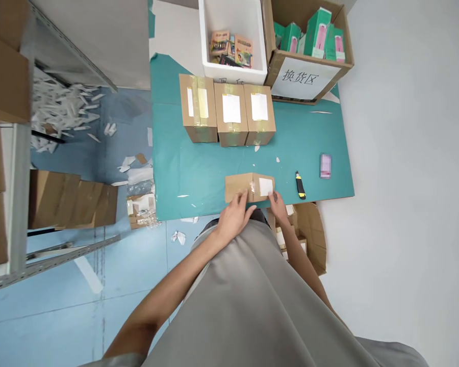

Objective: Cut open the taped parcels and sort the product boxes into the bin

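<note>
A small taped cardboard box [248, 185] with a white label lies at the near edge of the teal mat [199, 168]. My left hand [234, 214] rests on its near side with fingers stretched over the cardboard. My right hand [279, 205] touches the box's right near corner by the label, its fingers curled against the edge. Neither hand lifts the box off the mat.
Three sealed labelled boxes [226, 113] stand in a row at the far side. Behind them are a white foam bin [233, 38] and a carton of green packages [309, 46]. A box cutter [300, 185] and a phone [325, 165] lie right. Flattened cartons [71, 199] and paper scraps litter the floor left.
</note>
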Action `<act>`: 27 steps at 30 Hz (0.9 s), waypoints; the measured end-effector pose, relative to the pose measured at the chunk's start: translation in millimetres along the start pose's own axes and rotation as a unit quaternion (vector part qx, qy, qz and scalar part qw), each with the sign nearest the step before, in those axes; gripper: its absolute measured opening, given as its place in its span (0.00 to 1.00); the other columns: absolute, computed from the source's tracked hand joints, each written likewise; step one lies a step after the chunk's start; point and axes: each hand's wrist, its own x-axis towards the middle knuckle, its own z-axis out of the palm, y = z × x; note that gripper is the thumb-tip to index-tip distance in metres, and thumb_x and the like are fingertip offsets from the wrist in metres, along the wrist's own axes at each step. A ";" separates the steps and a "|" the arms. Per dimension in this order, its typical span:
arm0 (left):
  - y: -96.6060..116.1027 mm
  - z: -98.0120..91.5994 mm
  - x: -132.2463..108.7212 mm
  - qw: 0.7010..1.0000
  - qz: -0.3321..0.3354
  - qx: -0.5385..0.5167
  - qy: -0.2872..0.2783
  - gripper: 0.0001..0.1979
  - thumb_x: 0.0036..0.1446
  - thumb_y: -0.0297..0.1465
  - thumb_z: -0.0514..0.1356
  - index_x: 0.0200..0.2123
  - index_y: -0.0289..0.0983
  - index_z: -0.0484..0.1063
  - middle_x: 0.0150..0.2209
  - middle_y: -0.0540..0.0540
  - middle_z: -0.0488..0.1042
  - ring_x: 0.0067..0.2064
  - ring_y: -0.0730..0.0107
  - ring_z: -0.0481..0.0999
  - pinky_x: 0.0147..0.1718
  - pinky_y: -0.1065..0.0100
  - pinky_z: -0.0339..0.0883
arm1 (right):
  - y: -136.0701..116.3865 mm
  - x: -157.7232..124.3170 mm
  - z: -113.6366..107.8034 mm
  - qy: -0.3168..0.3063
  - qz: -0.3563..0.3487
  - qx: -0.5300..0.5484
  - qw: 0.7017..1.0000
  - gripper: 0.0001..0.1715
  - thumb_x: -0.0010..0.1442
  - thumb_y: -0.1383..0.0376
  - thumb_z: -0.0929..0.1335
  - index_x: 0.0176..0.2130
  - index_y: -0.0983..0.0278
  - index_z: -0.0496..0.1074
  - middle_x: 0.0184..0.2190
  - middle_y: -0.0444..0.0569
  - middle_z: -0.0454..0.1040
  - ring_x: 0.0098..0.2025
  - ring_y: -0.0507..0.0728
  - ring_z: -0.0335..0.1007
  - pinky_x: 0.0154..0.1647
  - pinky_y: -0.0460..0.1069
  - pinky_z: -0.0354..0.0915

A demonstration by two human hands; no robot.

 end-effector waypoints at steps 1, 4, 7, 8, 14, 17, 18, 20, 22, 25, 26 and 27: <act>-9.9 -5.3 -1.0 0.999 -0.036 -0.006 0.019 0.35 0.80 0.50 0.55 0.81 0.40 0.64 0.69 0.28 0.75 0.61 0.42 0.86 0.59 0.54 0.80 | -3.5 -3.6 3.6 -0.010 0.020 0.001 1.000 0.46 0.76 0.39 0.64 0.70 0.72 0.74 0.68 0.72 0.79 0.66 0.70 0.80 0.67 0.62 0.75; -50.3 -17.7 -0.1 0.986 -0.138 -0.059 0.074 0.32 0.80 0.49 0.57 0.78 0.40 0.69 0.65 0.30 0.80 0.61 0.41 0.85 0.63 0.51 0.77 | -19.0 -15.4 17.5 -0.054 0.018 -0.006 0.998 0.44 0.74 0.47 0.69 0.75 0.72 0.69 0.74 0.72 0.72 0.71 0.71 0.76 0.71 0.63 0.73; -92.3 -23.8 4.0 0.957 -0.238 -0.138 0.091 0.27 0.78 0.43 0.59 0.73 0.39 0.74 0.59 0.33 0.85 0.57 0.45 0.87 0.61 0.51 0.78 | -40.0 -28.2 30.7 -0.090 -0.052 -0.043 0.994 0.42 0.73 0.51 0.70 0.76 0.69 0.69 0.74 0.70 0.72 0.75 0.73 0.71 0.76 0.66 0.69; -104.1 -24.7 5.1 0.947 -0.260 -0.162 0.098 0.26 0.77 0.41 0.60 0.72 0.38 0.75 0.58 0.34 0.86 0.54 0.48 0.88 0.59 0.53 0.79 | -47.9 -32.8 33.8 -0.095 -0.071 -0.057 0.991 0.41 0.73 0.52 0.71 0.76 0.68 0.69 0.75 0.69 0.71 0.77 0.73 0.69 0.77 0.68 0.67; -155.9 -31.5 2.3 0.902 -0.329 -0.178 0.217 0.17 0.68 0.41 0.63 0.50 0.36 0.83 0.58 0.32 0.86 0.55 0.51 0.86 0.60 0.55 0.78 | -107.9 -69.4 43.1 -0.138 -0.194 -0.085 0.968 0.36 0.77 0.54 0.70 0.77 0.60 0.69 0.80 0.65 0.63 0.81 0.76 0.60 0.79 0.72 0.64; -175.9 -38.7 -2.9 0.882 -0.369 -0.184 0.230 0.16 0.66 0.43 0.62 0.42 0.37 0.82 0.48 0.34 0.88 0.53 0.51 0.86 0.58 0.55 0.78 | -142.8 -93.0 56.8 -0.205 -0.278 -0.102 0.933 0.33 0.79 0.56 0.68 0.76 0.62 0.71 0.81 0.65 0.62 0.82 0.75 0.60 0.81 0.72 0.64; -181.1 -40.9 -5.0 0.879 -0.374 -0.187 0.228 0.17 0.65 0.45 0.61 0.41 0.37 0.81 0.45 0.36 0.87 0.51 0.53 0.86 0.56 0.56 0.79 | -153.2 -100.6 63.8 -0.230 -0.303 -0.107 0.919 0.32 0.79 0.57 0.68 0.76 0.63 0.71 0.82 0.65 0.62 0.83 0.75 0.59 0.81 0.72 0.63; -188.3 -44.2 -9.4 0.878 -0.379 -0.194 0.218 0.20 0.65 0.48 0.60 0.39 0.37 0.81 0.39 0.39 0.86 0.46 0.56 0.85 0.52 0.57 0.80 | -170.6 -114.0 79.7 -0.274 -0.342 -0.114 0.892 0.34 0.77 0.60 0.70 0.77 0.64 0.70 0.83 0.64 0.60 0.85 0.74 0.55 0.82 0.71 0.63; -191.7 -45.5 -13.8 0.878 -0.382 -0.201 0.208 0.22 0.63 0.51 0.60 0.38 0.37 0.80 0.35 0.43 0.85 0.42 0.58 0.83 0.48 0.59 0.80 | -182.4 -123.5 94.1 -0.303 -0.366 -0.121 0.872 0.38 0.75 0.64 0.72 0.78 0.67 0.68 0.84 0.65 0.57 0.87 0.74 0.51 0.83 0.70 0.63; -192.1 -45.3 -18.5 0.877 -0.384 -0.210 0.200 0.22 0.63 0.52 0.61 0.37 0.38 0.79 0.32 0.46 0.83 0.40 0.59 0.82 0.46 0.59 0.80 | -189.4 -129.5 103.5 -0.314 -0.383 -0.128 0.859 0.41 0.73 0.67 0.73 0.79 0.71 0.65 0.84 0.69 0.56 0.87 0.74 0.50 0.83 0.68 0.63; -191.5 -45.1 -19.2 0.876 -0.384 -0.213 0.201 0.22 0.63 0.51 0.61 0.37 0.38 0.79 0.31 0.46 0.83 0.40 0.59 0.82 0.46 0.59 0.80 | -188.9 -129.3 102.3 -0.310 -0.382 -0.129 0.861 0.42 0.73 0.66 0.73 0.80 0.70 0.64 0.84 0.69 0.56 0.86 0.74 0.52 0.83 0.68 0.64; -190.7 -45.0 -19.3 0.874 -0.385 -0.216 0.202 0.21 0.64 0.50 0.61 0.38 0.37 0.79 0.32 0.45 0.83 0.41 0.58 0.82 0.47 0.59 0.80 | -187.0 -127.9 98.9 -0.301 -0.375 -0.128 0.867 0.42 0.74 0.66 0.73 0.81 0.68 0.63 0.85 0.68 0.55 0.85 0.74 0.55 0.81 0.67 0.66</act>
